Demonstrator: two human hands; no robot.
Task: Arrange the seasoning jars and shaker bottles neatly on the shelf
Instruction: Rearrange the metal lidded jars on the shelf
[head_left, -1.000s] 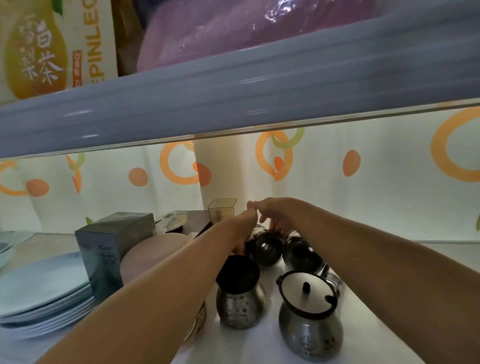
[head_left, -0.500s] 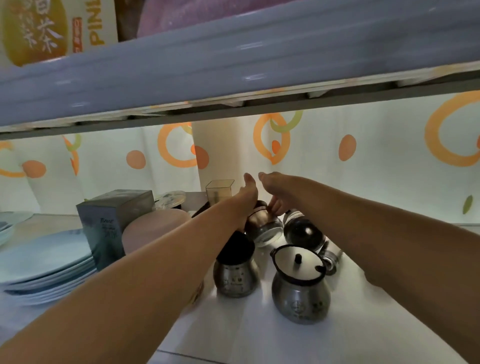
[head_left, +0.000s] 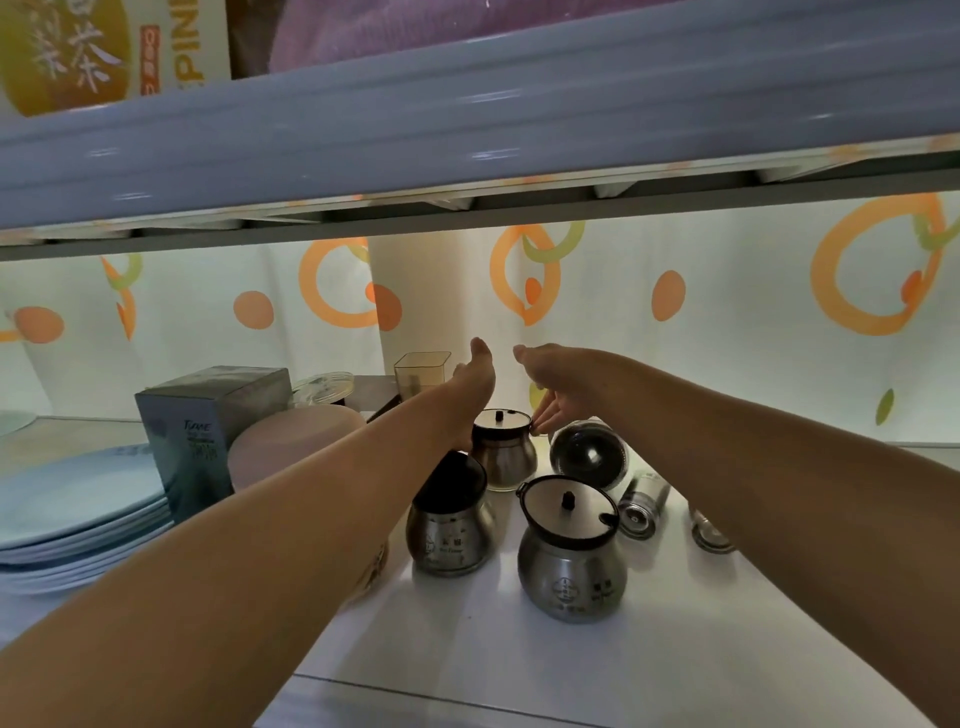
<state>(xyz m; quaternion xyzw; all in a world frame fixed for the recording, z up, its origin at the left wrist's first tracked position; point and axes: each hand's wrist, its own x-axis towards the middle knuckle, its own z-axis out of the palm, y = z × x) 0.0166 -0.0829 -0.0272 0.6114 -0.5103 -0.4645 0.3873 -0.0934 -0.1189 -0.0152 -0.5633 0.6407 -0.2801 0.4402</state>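
I see a white shelf (head_left: 519, 670) filling the lower half of the frame. At lower left it carries a stack of pale blue plates (head_left: 78, 499), a grey-blue box (head_left: 208, 421) just beside them, and an upturned pink bowl (head_left: 296, 441) against the box. Near the centre the front-left jar (head_left: 449, 530), the lidded front jar (head_left: 571, 566) and the rear jar (head_left: 504, 452) stand upright. Right of the rear one, a tipped jar (head_left: 589, 454) and a small shaker bottle (head_left: 644, 506) lie on their sides, and a clear square cup (head_left: 422, 369) stands further back.

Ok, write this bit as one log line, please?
left hand: at back jar, grip hidden | right hand: fingertips touch its lid rim | back jar: upright | neighbour jar: lying on side
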